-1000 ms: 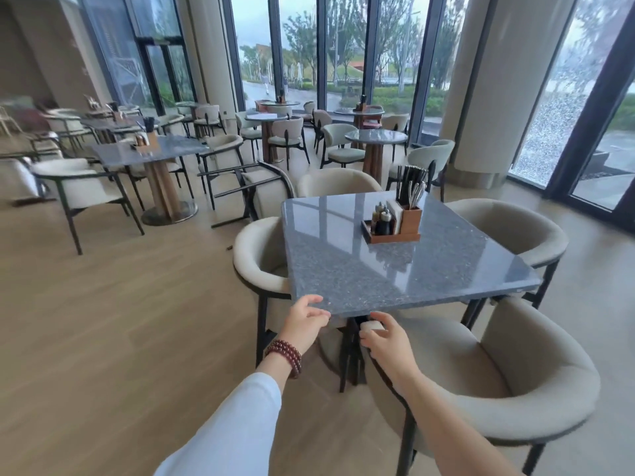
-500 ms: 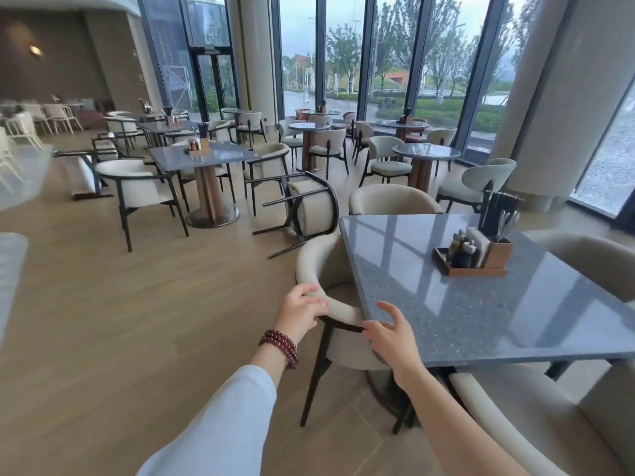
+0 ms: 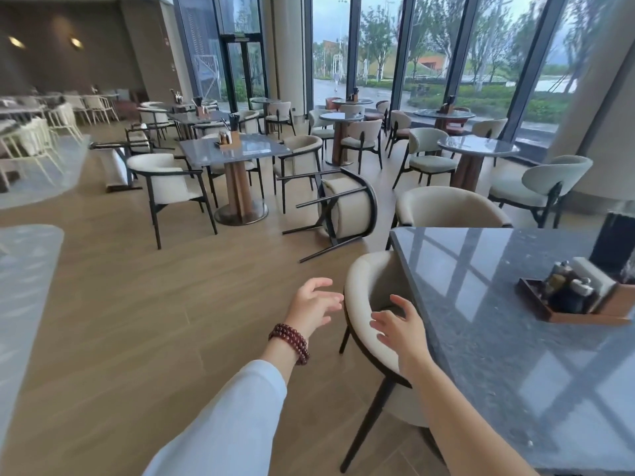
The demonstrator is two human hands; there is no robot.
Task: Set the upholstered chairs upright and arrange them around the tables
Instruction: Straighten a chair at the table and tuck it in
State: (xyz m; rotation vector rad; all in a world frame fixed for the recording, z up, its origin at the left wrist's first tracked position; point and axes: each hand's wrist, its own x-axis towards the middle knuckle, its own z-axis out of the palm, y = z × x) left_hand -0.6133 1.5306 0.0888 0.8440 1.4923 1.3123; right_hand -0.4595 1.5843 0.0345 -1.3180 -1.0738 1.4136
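One overturned chair [image 3: 347,204] is noted beyond the tucked chair [image 3: 359,286]; left hand [image 3: 314,304] and right hand [image 3: 400,329], fingers [image 3: 326,298] open and empty, are judged ready for it.

cream chair [image 3: 374,276], speckled grey table [image 3: 498,338], perhaps pale-blue sleeve [image 3: 233,417]

- A restaurant or café dining hall, probably;
- many stone-topped tables [image 3: 259,151] ringed by upholstered chairs [image 3: 165,182];
- condiment trays [image 3: 584,317] on the tabletops;
- floor-to-ceiling windows [image 3: 374,46].
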